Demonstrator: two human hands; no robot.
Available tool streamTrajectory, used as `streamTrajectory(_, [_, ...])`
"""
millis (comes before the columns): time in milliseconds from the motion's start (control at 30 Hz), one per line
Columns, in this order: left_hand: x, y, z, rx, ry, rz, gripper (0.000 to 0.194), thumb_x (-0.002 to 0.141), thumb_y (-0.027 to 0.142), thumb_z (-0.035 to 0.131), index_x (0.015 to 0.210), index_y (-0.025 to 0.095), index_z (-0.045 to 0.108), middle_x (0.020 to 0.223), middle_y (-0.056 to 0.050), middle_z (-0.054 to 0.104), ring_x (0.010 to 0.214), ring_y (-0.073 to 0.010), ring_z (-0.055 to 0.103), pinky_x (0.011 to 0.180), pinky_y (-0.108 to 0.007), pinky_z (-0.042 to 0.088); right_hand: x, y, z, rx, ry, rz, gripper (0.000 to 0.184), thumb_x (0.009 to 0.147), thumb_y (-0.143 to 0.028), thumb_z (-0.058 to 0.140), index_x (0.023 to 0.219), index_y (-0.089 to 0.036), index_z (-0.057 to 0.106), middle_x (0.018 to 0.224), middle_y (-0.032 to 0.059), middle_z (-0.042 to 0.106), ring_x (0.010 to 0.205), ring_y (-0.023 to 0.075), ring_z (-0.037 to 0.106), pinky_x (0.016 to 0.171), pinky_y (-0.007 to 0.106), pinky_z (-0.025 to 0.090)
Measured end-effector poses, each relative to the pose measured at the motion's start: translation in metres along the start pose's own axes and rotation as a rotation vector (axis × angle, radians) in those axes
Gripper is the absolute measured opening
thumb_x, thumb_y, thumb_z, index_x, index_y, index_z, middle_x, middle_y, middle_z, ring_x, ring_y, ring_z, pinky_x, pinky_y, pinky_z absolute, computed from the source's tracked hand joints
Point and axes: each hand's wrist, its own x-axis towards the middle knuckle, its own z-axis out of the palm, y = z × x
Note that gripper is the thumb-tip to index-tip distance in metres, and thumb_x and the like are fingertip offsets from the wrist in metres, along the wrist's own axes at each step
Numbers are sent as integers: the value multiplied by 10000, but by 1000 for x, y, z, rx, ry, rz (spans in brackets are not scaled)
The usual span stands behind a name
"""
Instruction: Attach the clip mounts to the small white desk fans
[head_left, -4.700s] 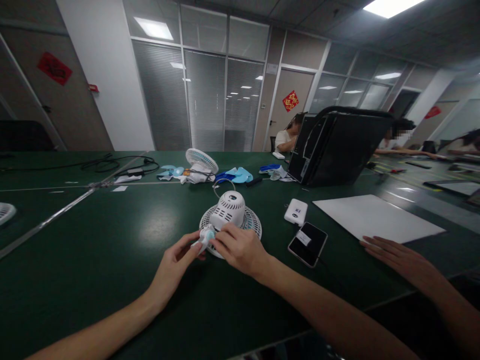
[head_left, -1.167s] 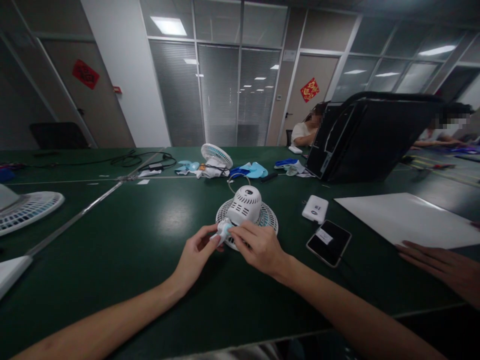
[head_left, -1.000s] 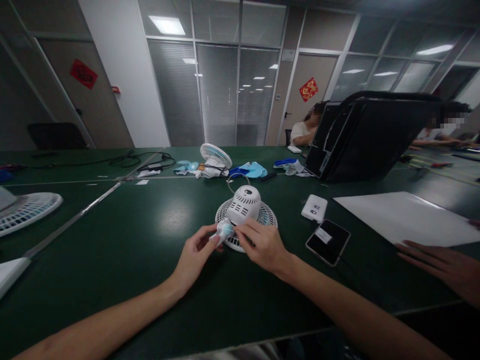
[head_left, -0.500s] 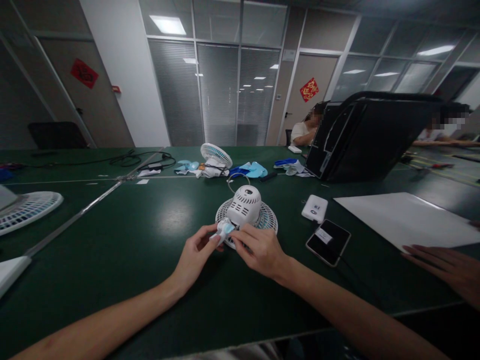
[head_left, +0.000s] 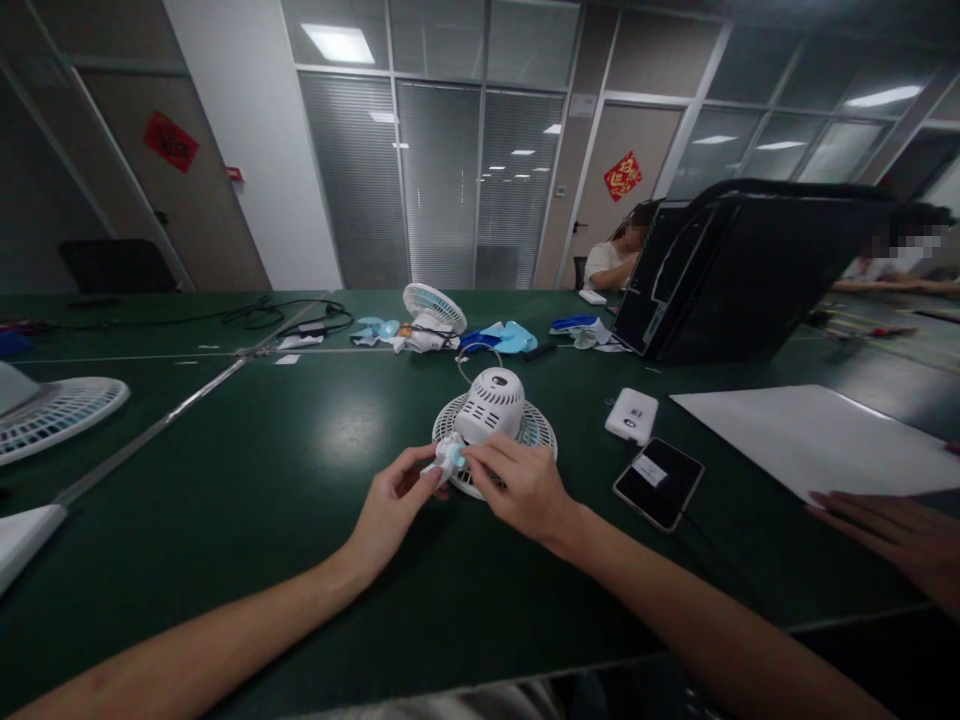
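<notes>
A small white plastic part [head_left: 444, 462] is pinched between the thumb and fingers of my left hand [head_left: 391, 505]. On its right side sits a small light-blue piece [head_left: 459, 457], and the closed fingertips of my right hand [head_left: 525, 490] grip it. Whether the two pieces are joined, I cannot tell. Just behind my hands, a white fan [head_left: 491, 403] lies with its round grille down on the table and its vented motor housing up. My right hand covers the near part of that grille.
On the green table [head_left: 300, 520], a white power bank [head_left: 631, 415] and a phone [head_left: 660, 483] lie to the right. Farther right are a white board [head_left: 817, 440], another person's hand [head_left: 885, 530] and a black case [head_left: 757, 275]. A second fan [head_left: 431, 315] stands behind; another grille [head_left: 64, 415] is at left.
My right fingertips have shifted slightly at the light-blue piece, and less of that piece shows. My left hand keeps hold of the white part, and the fan stays put.
</notes>
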Motion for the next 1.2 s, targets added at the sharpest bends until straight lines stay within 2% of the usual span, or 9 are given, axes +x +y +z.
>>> streamTrajectory(200, [1, 0, 0, -24, -3, -8, 455, 888, 439, 687, 1244, 156, 684, 1104, -93, 747, 872, -233, 710, 888, -376, 566, -5, 2, 0, -1, -54, -42, 192, 1011, -233, 523, 1091, -184, 691, 894, 52, 695, 717, 147, 641, 622, 261, 485])
streamTrajectory(400, [0, 0, -1, -7, -8, 1, 447, 905, 433, 668, 1253, 155, 683, 1053, -84, 752, 878, -232, 709, 897, -377, 563, 1, 4, -1, 10, -5, -6, 206, 1018, -229, 524, 1130, -182, 691, 955, 60, 705, 769, 153, 657, 664, 269, 501])
streamTrajectory(633, [0, -1, -1, -21, -1, -8, 443, 903, 423, 678, 1260, 160, 675, 1103, -88, 748, 884, -232, 712, 890, -373, 568, -3, 3, -2, 14, -50, -41, 193, 1005, -231, 534, 1096, -184, 698, 903, 48, 692, 716, 144, 634, 604, 261, 470])
streamTrajectory(800, [1, -4, -2, -15, -23, 6, 440, 916, 425, 667, 1269, 161, 666, 1072, -79, 750, 888, -228, 710, 897, -362, 561, 1, 2, -2, 25, 1, 2, 198, 1011, -225, 533, 1111, -177, 697, 947, 58, 704, 766, 153, 654, 665, 272, 498])
streamTrajectory(1000, [3, -10, -4, -22, -33, 29, 430, 916, 429, 669, 1255, 164, 667, 1118, -79, 737, 874, -217, 702, 877, -360, 565, -3, 1, 0, 14, -45, -49, 195, 1006, -226, 535, 1117, -191, 692, 901, 44, 693, 727, 149, 641, 618, 267, 475])
streamTrajectory(1200, [2, -9, -4, -21, -41, 18, 424, 937, 414, 653, 1281, 166, 652, 1072, -67, 741, 882, -211, 699, 895, -350, 553, -1, 1, -1, -18, -21, -11, 195, 1017, -226, 526, 1112, -185, 691, 946, 59, 705, 761, 156, 653, 656, 275, 486])
